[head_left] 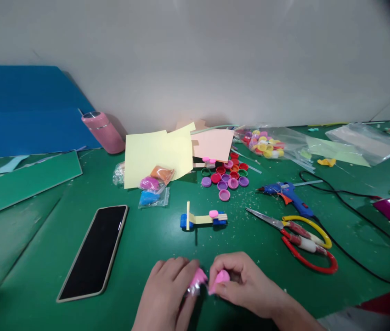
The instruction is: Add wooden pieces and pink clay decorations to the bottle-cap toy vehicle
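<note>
At the front of the table my left hand [172, 287] is closed around a small clear packet of pink modelling clay [198, 277]. Just to its right, my right hand [241, 282] pinches a separate-looking lump of pink clay [221, 278] between thumb and fingers. Whether a thin strand still joins the two pieces I cannot tell. Ahead of both hands lies a small craft model [203, 219] made of blue clay blobs, pale yellow strips and sticks, with a pink blob on its right end.
Scissors [298, 230] and a blue glue gun [289, 195] with its black cord lie right. A phone [93, 253] rests left. Bottle caps [225, 179], yellow paper [158, 156], clay packets [150, 197] and a pink bottle [104, 132] stand or lie further back.
</note>
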A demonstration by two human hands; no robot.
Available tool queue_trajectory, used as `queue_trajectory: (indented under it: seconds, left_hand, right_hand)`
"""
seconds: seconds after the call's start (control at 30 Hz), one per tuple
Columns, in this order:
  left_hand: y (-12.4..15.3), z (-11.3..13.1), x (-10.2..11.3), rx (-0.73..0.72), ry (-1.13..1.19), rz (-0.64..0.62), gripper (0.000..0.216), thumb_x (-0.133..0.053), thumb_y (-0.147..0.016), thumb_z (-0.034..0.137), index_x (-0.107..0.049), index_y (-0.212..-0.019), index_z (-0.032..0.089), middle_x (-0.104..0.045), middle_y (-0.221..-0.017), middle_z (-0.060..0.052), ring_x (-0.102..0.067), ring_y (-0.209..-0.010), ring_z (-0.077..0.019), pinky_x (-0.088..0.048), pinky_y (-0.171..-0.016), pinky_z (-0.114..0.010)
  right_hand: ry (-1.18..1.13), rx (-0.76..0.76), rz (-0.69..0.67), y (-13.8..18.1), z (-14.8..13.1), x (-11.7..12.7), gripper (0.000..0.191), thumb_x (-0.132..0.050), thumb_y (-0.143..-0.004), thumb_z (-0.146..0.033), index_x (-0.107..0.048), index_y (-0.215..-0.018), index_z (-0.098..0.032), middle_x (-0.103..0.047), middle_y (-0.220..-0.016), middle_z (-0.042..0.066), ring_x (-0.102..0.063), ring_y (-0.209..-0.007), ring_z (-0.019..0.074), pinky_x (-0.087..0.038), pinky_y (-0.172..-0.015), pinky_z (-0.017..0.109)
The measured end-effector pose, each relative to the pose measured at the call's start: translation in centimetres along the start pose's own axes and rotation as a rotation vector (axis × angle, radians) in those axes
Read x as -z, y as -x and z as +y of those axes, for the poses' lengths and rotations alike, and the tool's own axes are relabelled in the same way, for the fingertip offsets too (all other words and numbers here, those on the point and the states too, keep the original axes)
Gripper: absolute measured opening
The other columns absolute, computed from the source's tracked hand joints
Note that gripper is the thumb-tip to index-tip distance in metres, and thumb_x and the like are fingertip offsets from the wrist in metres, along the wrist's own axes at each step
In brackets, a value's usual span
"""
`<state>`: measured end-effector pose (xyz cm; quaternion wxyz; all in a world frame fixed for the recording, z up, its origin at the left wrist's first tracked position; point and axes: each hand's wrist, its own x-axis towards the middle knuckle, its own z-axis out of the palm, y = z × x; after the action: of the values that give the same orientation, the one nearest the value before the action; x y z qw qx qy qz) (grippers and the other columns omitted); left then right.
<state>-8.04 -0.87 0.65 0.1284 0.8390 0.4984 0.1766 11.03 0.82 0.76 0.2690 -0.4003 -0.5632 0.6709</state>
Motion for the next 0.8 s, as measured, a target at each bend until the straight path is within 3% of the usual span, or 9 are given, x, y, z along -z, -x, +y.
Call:
queue_trajectory:
  seconds: [0.1, 0.23, 0.33, 0.43, 0.5, 0.57, 0.63, 0.7, 0.8]
  left_hand:
    - [0.6, -2.6, -0.3, 0.1, -0.211, 0.103, 0.024, -0.044, -0.079, 0.021, -0.057, -0.1, 0.018, -0.066, -0.085, -0.008, -0.059, -0.07, -0.0204, -0.044, -0.06, -0.031]
    - [0.7, -5.6, -0.2, 0.253, -0.475, 0.092, 0.031, -0.043, -0.079, 0.023, -0.058, -0.105, 0.016, -0.065, -0.092, -0.014, -0.059, -0.082, -0.0297, -0.042, -0.067, -0.043]
    - [0.4, -6.0, 0.4, 0.34, -0.448, 0.077, 0.037, -0.046, -0.079, 0.033, -0.055, -0.11, 0.016, -0.061, -0.104, -0.017, -0.053, -0.099, -0.0344, -0.039, -0.075, -0.049]
    - [0.5, -4.3, 1.0, 0.305, -0.335, 0.171, 0.053, -0.057, -0.071, 0.043, -0.05, -0.116, 0.016, -0.052, -0.118, -0.02, -0.042, -0.113, -0.0388, -0.033, -0.085, -0.057]
    - [0.7, -2.2, 1.1, 0.248, -0.167, 0.276, 0.053, -0.062, -0.068, 0.04, -0.05, -0.115, 0.018, -0.05, -0.122, -0.018, -0.039, -0.116, -0.0387, -0.032, -0.088, -0.057]
    - [0.6, 0.5, 0.7, 0.255, 0.19, 0.38, 0.04, -0.057, -0.075, 0.031, -0.05, -0.114, 0.025, -0.053, -0.12, -0.011, -0.044, -0.115, -0.0305, -0.039, -0.089, -0.047]
    - [0.2, 2.9, 0.1, 0.389, 0.621, 0.372, 0.037, -0.05, -0.08, 0.035, -0.049, -0.116, 0.028, -0.06, -0.112, -0.007, -0.053, -0.106, -0.0254, -0.043, -0.089, -0.04]
    - [-0.8, 4.7, -0.6, 0.603, 1.051, 0.292, 0.037, -0.043, -0.084, 0.037, -0.047, -0.119, 0.025, -0.062, -0.111, -0.008, -0.057, -0.103, -0.0237, -0.047, -0.085, -0.037]
    - [-2.4, 5.8, -1.6, 0.826, 1.472, 0.213, 0.038, -0.044, -0.084, 0.036, -0.045, -0.12, 0.022, -0.062, -0.113, -0.009, -0.059, -0.102, -0.0228, -0.05, -0.082, -0.035]
  right_hand:
    - [-0.276, -0.124, -0.051, 0.2, 0.4, 0.6, 0.007, -0.058, -0.065, -0.012, -0.064, -0.062, -0.014, -0.054, -0.056, -0.003, -0.043, -0.049, 0.0067, -0.031, -0.047, 0.018]
    - [-0.346, -0.13, 0.193, -0.2, 0.6, 1.2, 0.016, -0.061, -0.074, -0.026, -0.061, -0.085, -0.015, -0.055, -0.068, -0.001, -0.045, -0.057, 0.0071, -0.034, -0.053, 0.018]
    - [-0.304, -0.119, 0.271, -0.5, 0.4, 1.3, 0.025, -0.065, -0.073, -0.033, -0.054, -0.089, -0.017, -0.049, -0.069, -0.004, -0.045, -0.061, 0.0078, -0.036, -0.056, 0.018]
    - [-0.153, -0.064, 0.318, -0.4, 0.2, 1.2, 0.021, -0.063, -0.074, -0.035, -0.051, -0.079, -0.018, -0.045, -0.064, -0.005, -0.041, -0.058, 0.0078, -0.034, -0.052, 0.018]
    - [-0.014, -0.007, 0.335, -0.2, 0.1, 1.0, 0.018, -0.06, -0.076, -0.035, -0.054, -0.076, -0.018, -0.047, -0.064, -0.003, -0.041, -0.056, 0.0083, -0.034, -0.051, 0.019]
    - [0.145, 0.107, 0.33, 0.0, -0.3, 0.6, 0.015, -0.06, -0.076, -0.033, -0.06, -0.079, -0.018, -0.05, -0.069, -0.001, -0.045, -0.059, 0.01, -0.037, -0.053, 0.02]
    - [0.335, 0.252, 0.278, 0.0, -0.6, 0.0, 0.014, -0.06, -0.076, -0.03, -0.064, -0.085, -0.021, -0.053, -0.075, 0.001, -0.05, -0.066, 0.0128, -0.04, -0.058, 0.023]
    - [0.489, 0.287, 0.268, -0.1, -0.7, -0.8, 0.014, -0.058, -0.077, -0.031, -0.065, -0.088, -0.025, -0.056, -0.077, 0.002, -0.053, -0.069, 0.0151, -0.042, -0.06, 0.025]
    - [0.633, 0.18, 0.474, -0.5, -0.3, -1.9, 0.019, -0.053, -0.08, -0.034, -0.062, -0.095, -0.029, -0.061, -0.088, 0.005, -0.056, -0.079, 0.0201, -0.046, -0.065, 0.03]
